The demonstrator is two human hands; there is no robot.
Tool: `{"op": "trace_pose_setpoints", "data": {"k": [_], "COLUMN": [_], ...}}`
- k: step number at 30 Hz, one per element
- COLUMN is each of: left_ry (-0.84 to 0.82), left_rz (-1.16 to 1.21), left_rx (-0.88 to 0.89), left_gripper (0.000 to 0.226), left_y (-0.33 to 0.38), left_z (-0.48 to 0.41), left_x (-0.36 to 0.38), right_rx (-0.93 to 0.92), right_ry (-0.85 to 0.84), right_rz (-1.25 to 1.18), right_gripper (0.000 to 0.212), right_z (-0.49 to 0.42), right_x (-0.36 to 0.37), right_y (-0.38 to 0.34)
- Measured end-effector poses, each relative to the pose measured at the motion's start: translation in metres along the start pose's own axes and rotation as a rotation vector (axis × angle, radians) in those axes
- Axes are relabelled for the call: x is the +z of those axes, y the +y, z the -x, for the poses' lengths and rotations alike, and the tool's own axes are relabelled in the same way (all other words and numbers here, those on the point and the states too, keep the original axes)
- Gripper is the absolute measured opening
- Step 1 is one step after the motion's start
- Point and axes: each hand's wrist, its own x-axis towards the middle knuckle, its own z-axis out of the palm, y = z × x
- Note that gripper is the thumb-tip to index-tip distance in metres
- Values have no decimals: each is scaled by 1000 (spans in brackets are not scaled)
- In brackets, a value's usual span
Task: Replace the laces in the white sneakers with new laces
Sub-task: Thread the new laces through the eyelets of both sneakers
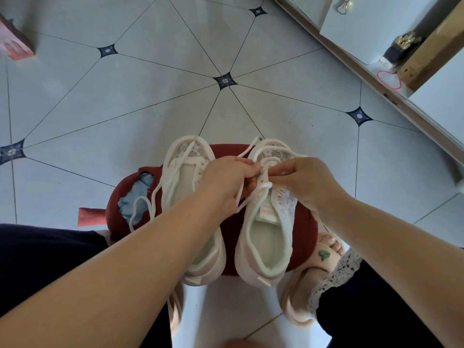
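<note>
Looking straight down on a pale tiled floor (150, 101) with dark diamond insets at the tile corners. Catching, along the upper right, the edge of a white cabinet (364, 23) on a wooden base. Sitting with dark-trousered knees either side of a dark red cushion (305, 222), torn on its left side and showing blue cloth (144, 182) through the tear. Having both white sneakers on that cushion, side by side, toes pointing away and openings facing up: the left sneaker (184, 177) and the right sneaker (266, 244). Reaching both bare forearms in over them. Working at the right sneaker's eyelet rows, the two hands nearly meeting above the tongue. Pinching the white lace (267, 185) in the left grip (226, 177), fingers curled, with a strand running down from under that hand. Pinching the same lace from the other side in the right grip (308, 182), thumb and fingertips pressed together on it. Seeing a second lace (134, 209) loosely threaded on the left sneaker, its loop lying over the blue cloth. Wearing a pink slipper (298, 292) with a green charm (324, 255).
</note>
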Motion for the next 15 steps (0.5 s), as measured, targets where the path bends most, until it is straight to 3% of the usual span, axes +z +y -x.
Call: {"op": "trace_pose_setpoints", "data": {"k": [5, 9, 15], "left_ry": [21, 19, 20], "left_rz": [-1, -72, -545], "left_rx": [-13, 3, 224], "left_gripper": [13, 14, 29], "left_y": [-6, -7, -7], "left_z": [3, 1, 0], "left_x": [3, 2, -1], "right_rx": [-35, -102, -298], "right_ry": [29, 58, 63], "right_rz": [-9, 136, 510], "right_gripper": [20, 11, 14], "right_z": [3, -1, -2], "right_x": [2, 4, 0], "right_y": [2, 5, 1]}}
